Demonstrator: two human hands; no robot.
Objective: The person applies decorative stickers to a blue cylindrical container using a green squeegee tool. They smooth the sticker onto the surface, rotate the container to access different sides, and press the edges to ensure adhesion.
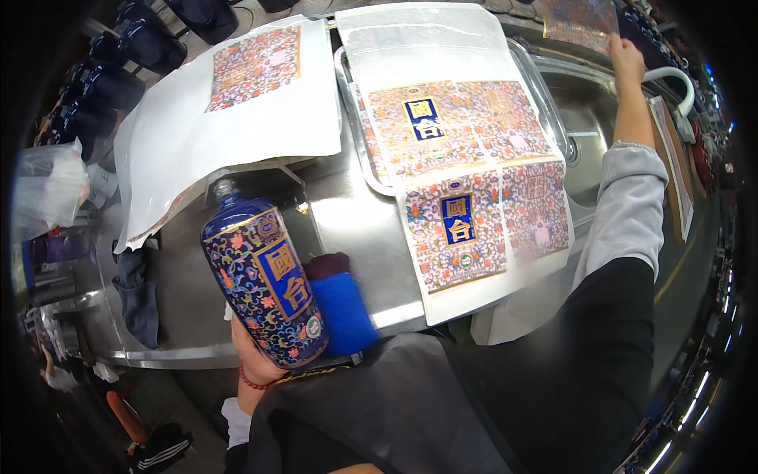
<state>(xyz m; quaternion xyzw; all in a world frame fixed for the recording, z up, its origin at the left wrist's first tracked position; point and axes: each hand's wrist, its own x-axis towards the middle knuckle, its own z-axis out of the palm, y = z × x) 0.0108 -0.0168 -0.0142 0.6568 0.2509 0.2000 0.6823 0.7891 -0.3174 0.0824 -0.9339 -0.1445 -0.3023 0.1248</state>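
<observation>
Left hand gripped a decorated bottle; beyond it, right hand pinched another sheet; printed sheets remained unused.

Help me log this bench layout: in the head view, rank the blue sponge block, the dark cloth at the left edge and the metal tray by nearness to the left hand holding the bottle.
From the left hand, under the blue patterned bottle:
1. Blue sponge block, just right of the bottle.
2. Dark cloth, draped at the counter's left edge.
3. Metal tray, farther up the counter, under the printed sheets.

Steel desk with sheets and cloths

The desk carries a tray, white paper, patterned label sheets, a blue sponge and a dark cloth.
</observation>
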